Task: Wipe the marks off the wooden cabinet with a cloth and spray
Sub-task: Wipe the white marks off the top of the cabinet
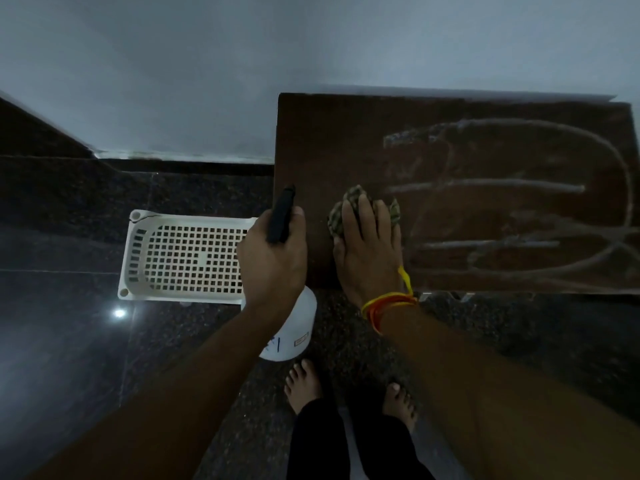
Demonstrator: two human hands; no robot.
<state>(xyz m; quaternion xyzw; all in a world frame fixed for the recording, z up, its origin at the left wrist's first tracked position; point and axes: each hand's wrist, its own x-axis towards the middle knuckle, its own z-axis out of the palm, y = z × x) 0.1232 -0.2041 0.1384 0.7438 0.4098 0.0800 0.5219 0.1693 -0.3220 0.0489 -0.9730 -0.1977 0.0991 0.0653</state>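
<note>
Head view. Nearest the camera are the person's two forearms, reaching forward over bare feet (349,386) on a dark speckled floor (519,341). Left hand (273,258): fingers curled round the black trigger head of a white spray bottle (294,327), whose body hangs below the wrist and whose nozzle points up and forward, at the left edge of the cabinet top. Right hand (369,247): laid flat, fingers nearly straight, pressing a crumpled patterned cloth (349,211) onto the wooden cabinet (346,140) near its front left corner; coloured threads (388,303) circle the wrist. Chalky marks (519,188), a large loop crossed by roughly horizontal strokes, lie to the right of the cloth and farther from the person, their long strokes running left to right along the top. None visibly touches the cloth; the nearest stroke ends just beside the fingertips (363,202). By this layout the right hand is the nearer one to the marks, and the wiping stroke would probably have to travel rightward, along the strokes rather than across them. A white perforated basket (138,258) sits on the floor left of the cabinet, partly behind the left hand.
</note>
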